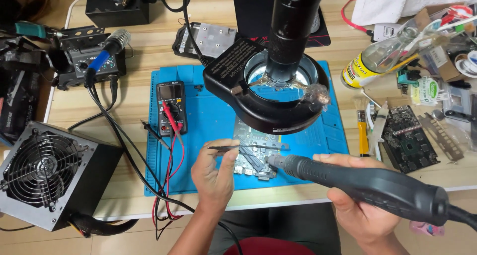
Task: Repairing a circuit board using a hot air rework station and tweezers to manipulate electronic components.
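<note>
A circuit board (pixel 254 158) lies on the blue work mat (pixel 208 135), partly hidden under the black ring lamp (pixel 268 93) of a microscope. My left hand (pixel 214 176) pinches thin black tweezers (pixel 226 147) whose tips reach over the board. My right hand (pixel 355 205) grips a black hot-air handle (pixel 367 185); its metal nozzle points at the board's near edge. Both hands hover just in front of the mat.
A black multimeter (pixel 172 106) with red and black leads lies on the mat's left. A fan-faced power supply (pixel 47 173) stands at front left, a soldering station (pixel 94 58) behind it. Bottles, boards and small parts crowd the right side.
</note>
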